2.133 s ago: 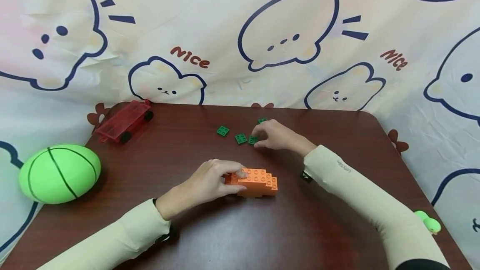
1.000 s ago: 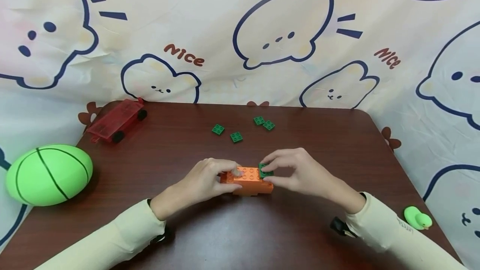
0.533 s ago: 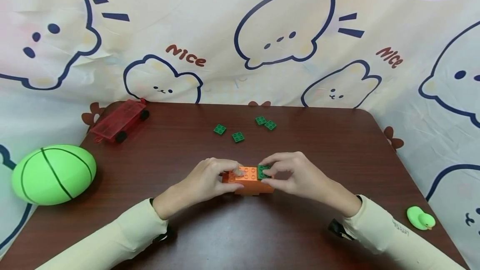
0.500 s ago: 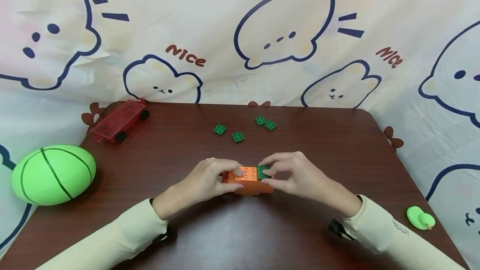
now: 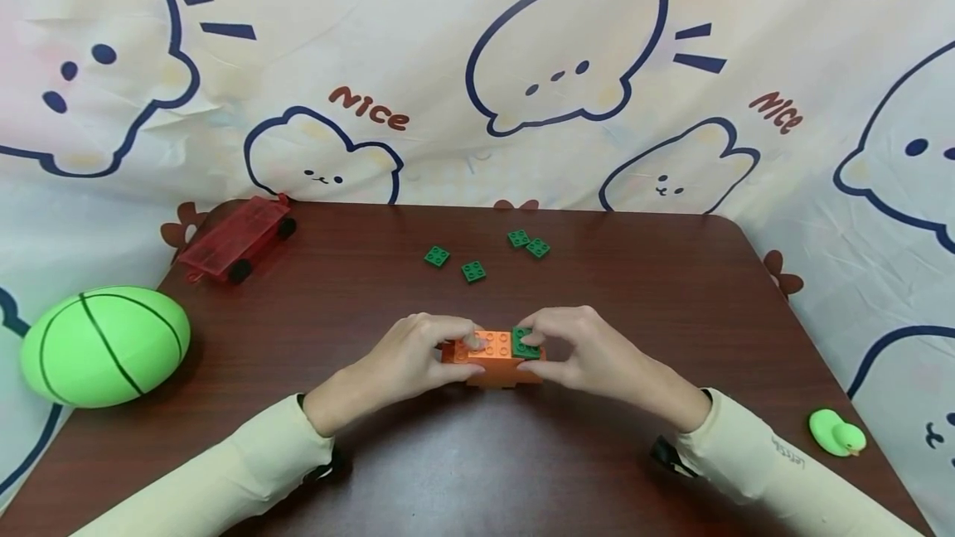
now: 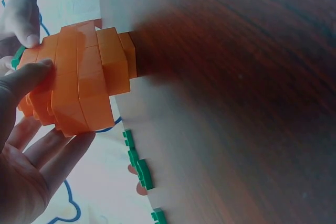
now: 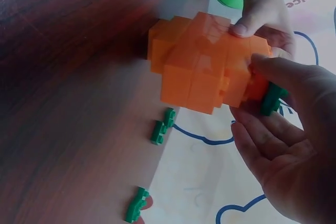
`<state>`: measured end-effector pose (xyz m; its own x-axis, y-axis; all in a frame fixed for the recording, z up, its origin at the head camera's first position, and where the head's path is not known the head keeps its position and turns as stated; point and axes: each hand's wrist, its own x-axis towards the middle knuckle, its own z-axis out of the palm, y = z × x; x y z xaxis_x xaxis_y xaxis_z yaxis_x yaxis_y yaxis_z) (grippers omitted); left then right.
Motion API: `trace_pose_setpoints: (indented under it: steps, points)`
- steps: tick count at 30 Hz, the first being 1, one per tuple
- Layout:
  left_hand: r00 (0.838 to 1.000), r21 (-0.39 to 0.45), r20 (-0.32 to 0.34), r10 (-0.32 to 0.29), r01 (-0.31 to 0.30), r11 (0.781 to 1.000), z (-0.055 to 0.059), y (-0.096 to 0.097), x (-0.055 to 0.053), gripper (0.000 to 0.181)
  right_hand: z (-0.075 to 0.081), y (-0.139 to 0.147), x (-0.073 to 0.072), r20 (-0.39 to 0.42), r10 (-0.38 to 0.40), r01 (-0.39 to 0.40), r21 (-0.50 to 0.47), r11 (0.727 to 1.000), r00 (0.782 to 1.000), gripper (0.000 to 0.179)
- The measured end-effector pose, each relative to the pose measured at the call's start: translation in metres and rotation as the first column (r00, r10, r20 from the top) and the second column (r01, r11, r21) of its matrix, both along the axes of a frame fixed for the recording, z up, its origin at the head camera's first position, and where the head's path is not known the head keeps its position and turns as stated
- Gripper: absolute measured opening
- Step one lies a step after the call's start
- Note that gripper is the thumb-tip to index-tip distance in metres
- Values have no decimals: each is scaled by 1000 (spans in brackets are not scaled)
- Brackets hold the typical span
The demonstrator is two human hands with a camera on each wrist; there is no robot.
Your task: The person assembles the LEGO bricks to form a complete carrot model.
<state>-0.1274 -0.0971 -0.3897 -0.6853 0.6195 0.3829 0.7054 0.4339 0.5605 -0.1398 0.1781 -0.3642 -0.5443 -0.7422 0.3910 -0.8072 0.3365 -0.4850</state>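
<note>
A stepped orange building-brick block point(image 5: 496, 371) stands on the table in the middle of the head view. One green 2x2 brick point(image 5: 526, 351) sits on the right end of its studded top. My left hand point(image 5: 403, 359) grips the block's left end, thumb on the near side and fingers over the top and far side. From the right, my right hand point(image 5: 604, 359) holds the other end, its thumb on the orange near face and a fingertip on the green brick. In the right wrist view, the fingers partly hide the green brick point(image 7: 271, 99).
Several loose green bricks point(image 5: 473, 272) lie farther back on the dark wooden table point(image 5: 358, 263). A red transparent toy cart point(image 5: 239, 239) stands at the back left. Nearer on the left is a green ball point(image 5: 108, 346). A small green rubber duck point(image 5: 836, 432) sits near the right edge.
My right hand has brought one green brick from the back of the table onto the block's right end. Its fingers have since shifted slightly there. My left hand keeps its grip.
</note>
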Motion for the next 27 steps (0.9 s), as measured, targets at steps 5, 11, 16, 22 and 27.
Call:
trace_pose_setpoints:
  steps: [5,11,16,22,27]
  points:
    - [1000,0,-1,2,-2,1000,0,0,0,22,-2,-1,-1,9,0,0,-9,1000,1000,26]
    - [1000,-1,-7,2,-2,1000,-1,0,0,22,-2,-1,-1,14,-6,6,2,1000,1000,27]
    - [1000,-3,1,3,-3,1000,-1,0,0,22,-3,0,-1,28,-2,2,-9,1000,1000,27]
    - [1000,-3,2,-5,5,1000,-1,0,0,21,-5,2,-1,67,-9,12,-38,999,998,28]
    - [1000,4,-10,1,-1,1000,-1,1,0,22,-8,0,-2,93,-15,18,-31,999,996,30]
